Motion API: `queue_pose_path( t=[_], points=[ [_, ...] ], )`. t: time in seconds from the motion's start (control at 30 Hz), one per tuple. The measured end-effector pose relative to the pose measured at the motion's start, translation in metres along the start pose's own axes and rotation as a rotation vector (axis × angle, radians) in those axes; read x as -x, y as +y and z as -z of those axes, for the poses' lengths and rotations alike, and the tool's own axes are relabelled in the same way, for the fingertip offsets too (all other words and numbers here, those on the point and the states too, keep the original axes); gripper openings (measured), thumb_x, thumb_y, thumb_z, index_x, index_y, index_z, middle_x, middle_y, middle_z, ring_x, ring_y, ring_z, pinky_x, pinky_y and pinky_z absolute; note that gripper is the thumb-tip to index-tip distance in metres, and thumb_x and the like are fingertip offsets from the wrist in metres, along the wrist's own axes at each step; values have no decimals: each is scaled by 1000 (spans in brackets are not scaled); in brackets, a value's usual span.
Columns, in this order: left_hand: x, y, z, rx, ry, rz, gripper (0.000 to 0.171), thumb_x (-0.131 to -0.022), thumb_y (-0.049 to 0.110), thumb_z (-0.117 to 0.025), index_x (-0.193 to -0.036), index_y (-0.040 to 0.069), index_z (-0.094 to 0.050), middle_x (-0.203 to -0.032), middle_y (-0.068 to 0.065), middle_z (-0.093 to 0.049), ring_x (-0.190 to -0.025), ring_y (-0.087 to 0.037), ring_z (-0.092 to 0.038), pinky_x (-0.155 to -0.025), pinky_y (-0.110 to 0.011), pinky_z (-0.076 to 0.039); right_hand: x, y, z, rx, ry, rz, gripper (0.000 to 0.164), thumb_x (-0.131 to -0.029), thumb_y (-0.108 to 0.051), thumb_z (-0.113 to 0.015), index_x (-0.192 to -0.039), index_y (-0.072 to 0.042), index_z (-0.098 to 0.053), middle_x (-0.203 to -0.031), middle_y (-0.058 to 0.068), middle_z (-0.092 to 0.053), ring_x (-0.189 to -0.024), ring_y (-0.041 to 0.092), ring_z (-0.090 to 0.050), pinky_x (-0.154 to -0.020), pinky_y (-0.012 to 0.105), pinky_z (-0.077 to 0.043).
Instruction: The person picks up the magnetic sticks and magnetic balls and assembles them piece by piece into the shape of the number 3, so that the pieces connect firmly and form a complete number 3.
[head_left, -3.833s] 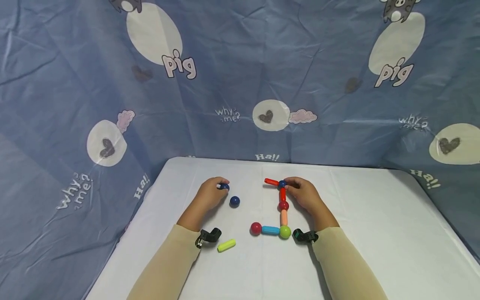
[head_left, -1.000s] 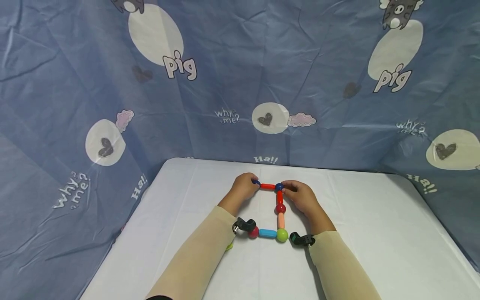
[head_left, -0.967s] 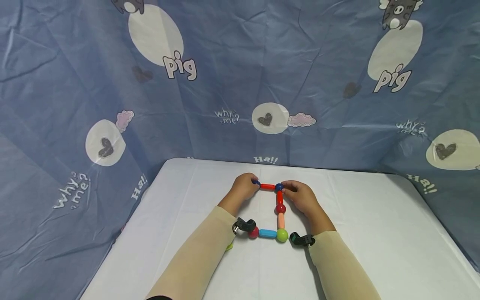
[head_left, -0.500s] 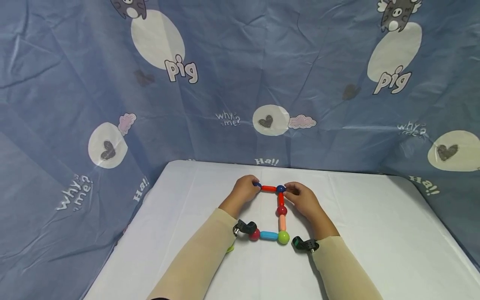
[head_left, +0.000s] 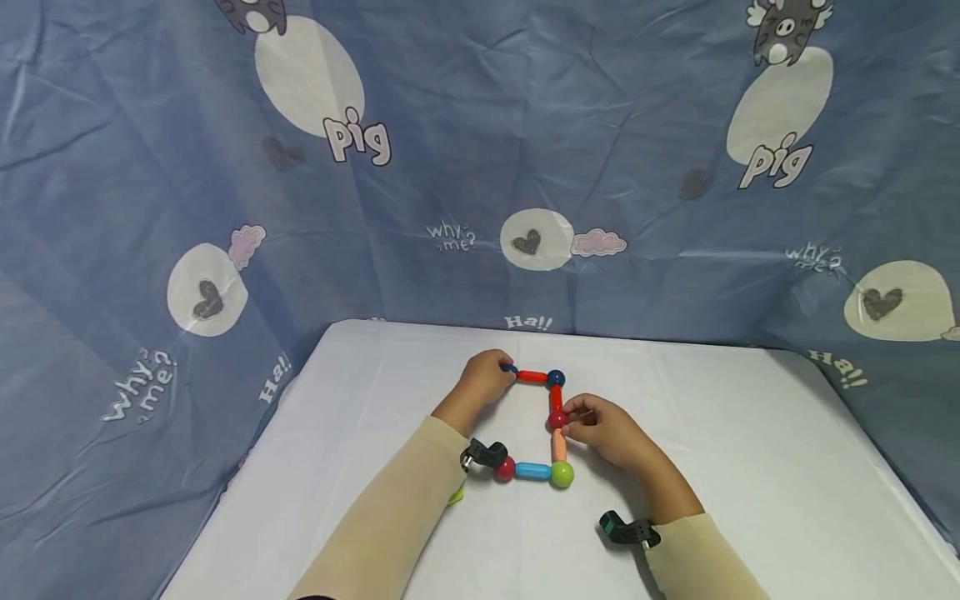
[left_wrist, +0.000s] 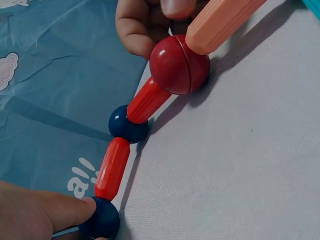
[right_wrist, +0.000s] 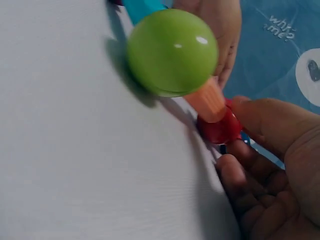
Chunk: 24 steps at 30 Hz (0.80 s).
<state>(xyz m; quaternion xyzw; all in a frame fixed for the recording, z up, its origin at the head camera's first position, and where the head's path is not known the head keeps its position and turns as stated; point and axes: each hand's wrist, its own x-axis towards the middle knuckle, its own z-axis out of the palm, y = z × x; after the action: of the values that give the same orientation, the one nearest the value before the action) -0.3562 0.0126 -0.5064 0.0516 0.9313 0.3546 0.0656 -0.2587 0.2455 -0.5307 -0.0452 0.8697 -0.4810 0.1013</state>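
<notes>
A bent chain of balls and ridged rods lies on the white table. My left hand (head_left: pixel 486 377) pinches the dark blue ball (left_wrist: pixel 102 220) at its far left end. From there a red rod (head_left: pixel 533 377) runs to a second blue ball (head_left: pixel 556 379), the far corner. Another red rod (left_wrist: pixel 148 101) leads to a red ball (left_wrist: pixel 172 65), pinched between thumb and fingers of my right hand (head_left: pixel 606 429). Nearer me follow a peach rod (head_left: pixel 559 446), a green ball (right_wrist: pixel 172 52), a light blue rod (head_left: pixel 533 472) and another red ball (head_left: pixel 505 469).
A yellow-green rod (head_left: pixel 456 496) lies mostly hidden beside my left sleeve (head_left: pixel 397 500). Black wrist cameras sit on both wrists, the left one (head_left: pixel 487 454) overlapping the near red ball in the head view. A blue printed cloth (head_left: pixel 420 167) hangs behind the white table (head_left: pixel 750 433).
My left hand has come right with its blue ball, now at the red rod's end. Within the last half second my right hand left the corner blue ball and came nearer, onto the red ball.
</notes>
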Motion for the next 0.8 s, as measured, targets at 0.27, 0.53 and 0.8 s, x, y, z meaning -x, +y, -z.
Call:
queue_pose_path(
  t=[0.27, 0.53, 0.8],
  points=[
    [1, -4, 2, -1, 11, -20, 42, -100, 24, -72, -136, 5, -66, -130, -14, -70, -126, -31, -63, -110, -47, -48, -2, 4, -10, 5, 90, -10, 25, -93, -12, -78, -116, -18, -71, -106, 1, -71, -98, 20, -62, -81, 33, -51],
    [28, -3, 17, 65, 49, -67, 46, -102, 34, -68, -137, 6, -63, -131, -16, -67, -124, -33, -62, -105, -49, -51, -1, 2, -11, 38, 113, -30, 25, -93, -14, -77, -117, -21, -72, -107, 0, -72, -101, 20, -63, -86, 34, -51],
    [78, -13, 30, 196, -15, -96, 33, -103, 32, -66, -127, 10, -69, -126, -6, -68, -107, -22, -65, -88, -41, -57, 1, 3, -13, 10, 112, -45, 27, -94, -13, -77, -119, -20, -72, -108, 1, -71, -101, 22, -61, -82, 32, -52]
  ],
)
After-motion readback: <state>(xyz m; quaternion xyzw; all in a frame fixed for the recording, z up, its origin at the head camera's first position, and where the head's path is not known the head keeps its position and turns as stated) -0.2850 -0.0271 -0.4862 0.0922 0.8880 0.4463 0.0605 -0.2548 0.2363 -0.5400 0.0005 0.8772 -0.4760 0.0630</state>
